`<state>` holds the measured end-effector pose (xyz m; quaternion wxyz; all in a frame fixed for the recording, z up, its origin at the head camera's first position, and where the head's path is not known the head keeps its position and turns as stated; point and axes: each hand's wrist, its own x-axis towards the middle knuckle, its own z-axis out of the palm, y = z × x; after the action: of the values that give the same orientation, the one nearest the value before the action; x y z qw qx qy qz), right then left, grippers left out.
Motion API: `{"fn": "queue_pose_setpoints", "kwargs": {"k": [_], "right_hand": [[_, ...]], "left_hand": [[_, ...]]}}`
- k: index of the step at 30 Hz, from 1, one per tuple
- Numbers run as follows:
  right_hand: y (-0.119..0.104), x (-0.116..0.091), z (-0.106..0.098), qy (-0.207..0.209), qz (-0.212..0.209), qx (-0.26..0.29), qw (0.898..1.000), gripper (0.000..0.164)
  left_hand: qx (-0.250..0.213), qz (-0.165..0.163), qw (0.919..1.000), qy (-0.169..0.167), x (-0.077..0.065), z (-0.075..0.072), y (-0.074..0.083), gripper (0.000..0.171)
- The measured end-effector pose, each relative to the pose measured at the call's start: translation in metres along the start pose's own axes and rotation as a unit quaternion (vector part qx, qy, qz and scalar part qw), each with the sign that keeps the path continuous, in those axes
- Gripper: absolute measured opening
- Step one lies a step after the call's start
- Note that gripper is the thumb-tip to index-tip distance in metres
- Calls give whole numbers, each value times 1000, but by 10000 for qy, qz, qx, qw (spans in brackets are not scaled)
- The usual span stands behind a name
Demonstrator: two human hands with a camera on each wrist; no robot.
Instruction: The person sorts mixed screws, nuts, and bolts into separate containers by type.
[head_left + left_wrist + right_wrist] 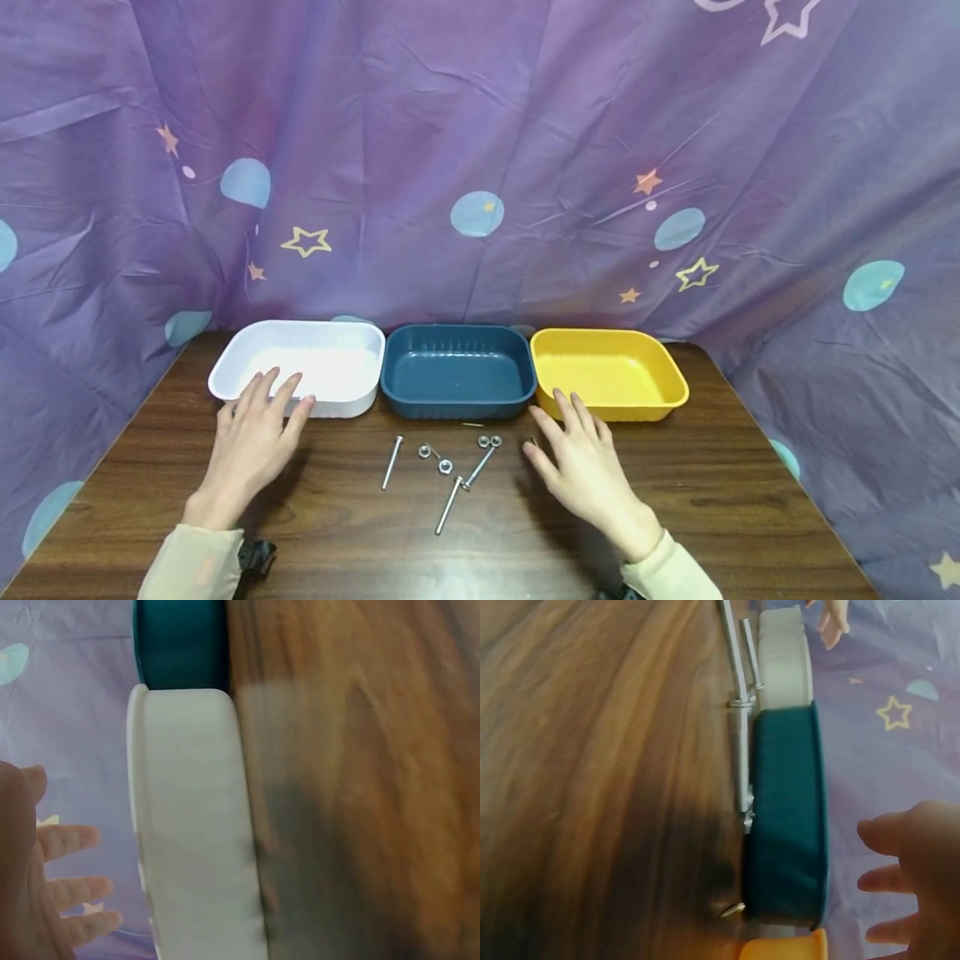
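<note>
My left hand (251,437), fingers spread and holding nothing, hovers at the front rim of the white tray (345,408). In the left wrist view, its fingers (79,889) show apart from that tray's side. Near the front left corner of the yellow tray (637,412) is my right hand (588,479), also empty with fingers spread. Between the hands lie three silver bolts: one on the left (392,462), one in front (448,506) and one on the right (482,467). Several hex nuts (446,467) and small brass-coloured screws (472,425) lie around them; one screw is partly hidden by my right fingers.
A dark blue tray (457,411) stands between the white and yellow ones, all in a row at the back of the brown wooden table (337,542). A purple patterned cloth (405,275) hangs behind the trays and along both sides.
</note>
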<state>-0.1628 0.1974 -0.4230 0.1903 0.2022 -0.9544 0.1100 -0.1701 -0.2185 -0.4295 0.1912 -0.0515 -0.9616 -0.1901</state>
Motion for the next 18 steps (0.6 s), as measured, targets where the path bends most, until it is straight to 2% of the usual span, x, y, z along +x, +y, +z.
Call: {"fn": "queue_pose_setpoints", "kwargs": {"k": [10, 18], "right_hand": [[10, -5, 9, -44, -246, -220, 9994, 44], [15, -8, 16, -112, -490, -406, 9979, 40]], "left_hand": [[155, -52, 9997, 178, 2, -4, -15, 50], [130, -325, 9987, 367, 5, -11, -33, 47]]}}
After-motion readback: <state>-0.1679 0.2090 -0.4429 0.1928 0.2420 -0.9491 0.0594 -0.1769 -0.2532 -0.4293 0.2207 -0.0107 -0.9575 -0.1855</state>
